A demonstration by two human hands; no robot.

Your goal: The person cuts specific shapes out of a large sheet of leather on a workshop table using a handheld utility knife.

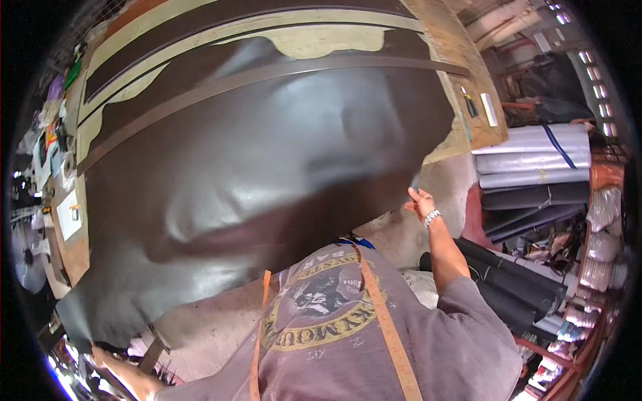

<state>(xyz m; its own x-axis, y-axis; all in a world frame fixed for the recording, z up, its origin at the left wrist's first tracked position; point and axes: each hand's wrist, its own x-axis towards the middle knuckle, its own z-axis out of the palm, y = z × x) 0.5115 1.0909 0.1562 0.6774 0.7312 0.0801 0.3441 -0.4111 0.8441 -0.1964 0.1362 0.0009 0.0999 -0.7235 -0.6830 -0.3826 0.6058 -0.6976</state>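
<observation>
Right hand [420, 200]: raised at arm's length, grip pinched shut on the near right edge of the dark brown leather hide [267, 154]. Fingers closed on the edge; a metal wristband [432, 216] sits just below.

Left hand [100, 355]: low at the bottom left of view, partly cut off by the frame edge. It sits at the hide's near left corner, and the sheet runs right down to it. Looks like a closed grip on that corner, but the fingers are blurred and I cannot tell for sure.

Hide: stretched between the two hands, long axis running left to right, from the low left corner up to the raised right edge. It billows, lifted clear on the near side, while its far part lies over the table [461, 60]. It extends away from both grips, toward the table's far edge. The right hand is higher and the more clearly engaged.

Further out: a long dark strap [281, 73] crosses the hide near the far side. Rolls of material [535, 160] stacked beyond the table's right edge. A measuring tape [388, 321] hangs over the person's shirt.
</observation>
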